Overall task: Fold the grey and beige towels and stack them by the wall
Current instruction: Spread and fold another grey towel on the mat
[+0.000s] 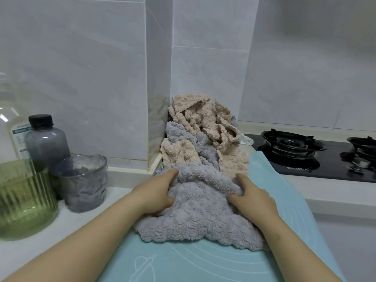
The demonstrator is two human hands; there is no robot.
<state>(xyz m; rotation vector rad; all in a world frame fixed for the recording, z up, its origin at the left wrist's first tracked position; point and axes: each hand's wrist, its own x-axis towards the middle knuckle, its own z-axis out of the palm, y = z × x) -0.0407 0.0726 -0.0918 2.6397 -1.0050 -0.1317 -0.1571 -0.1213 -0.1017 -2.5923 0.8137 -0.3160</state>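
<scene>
Worktop, far left: green ribbed jar, dark-capped bottle, grey glass cup. Left grip curls round the left edge of the grey towel, thumb dug into the cloth. The towel lies bunched on the teal mat, between both grips. Right grip clutches its right edge, thumb and fingers closed on cloth. Behind, touching it: a heap of beige and grey towels in the wall corner. Far right: black gas hob.

Towels on mat (perhaps against wall)

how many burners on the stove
2: the left burner beside the towel pile, the right burner cut off at the frame edge; more may lie outside view.
</scene>
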